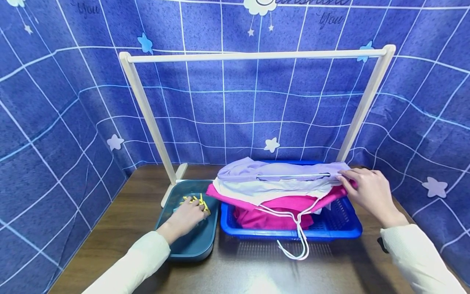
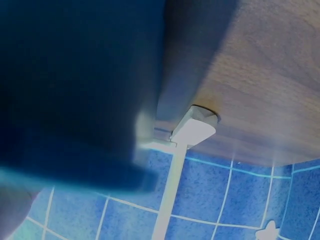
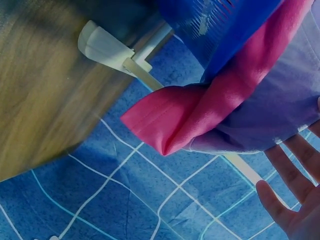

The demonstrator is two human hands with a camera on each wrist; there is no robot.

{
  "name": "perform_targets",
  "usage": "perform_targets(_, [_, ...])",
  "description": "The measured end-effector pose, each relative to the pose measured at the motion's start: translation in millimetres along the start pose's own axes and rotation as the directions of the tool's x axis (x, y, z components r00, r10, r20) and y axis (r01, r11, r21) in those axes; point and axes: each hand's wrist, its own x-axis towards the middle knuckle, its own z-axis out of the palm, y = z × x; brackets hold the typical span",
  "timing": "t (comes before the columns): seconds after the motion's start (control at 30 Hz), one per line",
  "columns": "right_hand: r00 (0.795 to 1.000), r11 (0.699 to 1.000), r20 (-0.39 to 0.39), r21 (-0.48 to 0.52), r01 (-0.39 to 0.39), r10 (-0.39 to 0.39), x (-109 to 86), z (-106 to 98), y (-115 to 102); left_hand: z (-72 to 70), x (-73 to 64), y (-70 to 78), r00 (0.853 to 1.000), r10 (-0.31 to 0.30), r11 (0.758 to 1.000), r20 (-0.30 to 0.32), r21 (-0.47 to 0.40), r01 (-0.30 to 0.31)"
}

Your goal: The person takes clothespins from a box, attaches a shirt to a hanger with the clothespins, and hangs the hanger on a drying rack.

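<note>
My left hand (image 1: 189, 216) reaches into a dark teal bin (image 1: 216, 228), its fingertips among several yellow clothespins (image 1: 201, 200); I cannot tell whether it holds one. To the right, a stack of garments lies across a blue basket (image 1: 290, 233): lavender cloth (image 1: 242, 167) on top, white cloth (image 1: 238, 190) beneath, bright pink cloth (image 1: 282, 203) lowest. White wire hanger hooks (image 1: 304, 245) stick out of the stack toward me. With my right hand (image 1: 371, 194) I pinch the lavender cloth's right end, thumb in front and fingers (image 3: 287, 167) reaching behind its edge.
A pale rack with a top bar (image 1: 257, 56) and two posts stands behind the bin and basket. Its white foot (image 3: 105, 47) rests on the brown wooden table (image 1: 253, 269). Blue patterned curtain (image 1: 238, 106) encloses the back and sides.
</note>
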Motion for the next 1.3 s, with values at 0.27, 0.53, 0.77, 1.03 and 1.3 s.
perform_targets(0.27, [1.000,1.000,-0.005,0.004,-0.019,0.019,2.7,2.0,0.2,-9.4,-3.0,-4.1,0.998,-0.022,0.999,-0.052,0.025,0.023])
perform_targets(0.53, [0.999,0.999,-0.004,-0.002,-0.046,0.046,5.2,2.4,0.1,-18.6,-5.2,-9.4,0.987,-0.071,0.997,-0.143,-0.019,0.069])
perform_targets(0.77, [0.998,0.998,-0.001,-0.007,-0.056,0.056,7.7,2.8,-0.2,-31.0,-5.8,-15.0,0.963,-0.149,0.988,-0.227,-0.063,0.138])
perform_targets(1.03, [0.997,0.997,0.005,-0.004,-0.071,0.071,10.2,3.2,0.8,-51.8,-6.6,-22.7,0.929,-0.238,0.971,-0.284,-0.086,0.223])
perform_targets(1.3, [0.996,0.996,0.032,-0.010,-0.088,0.089,12.8,3.2,2.1,-67.8,-3.6,-30.0,0.884,-0.281,0.959,-0.374,-0.140,0.246])
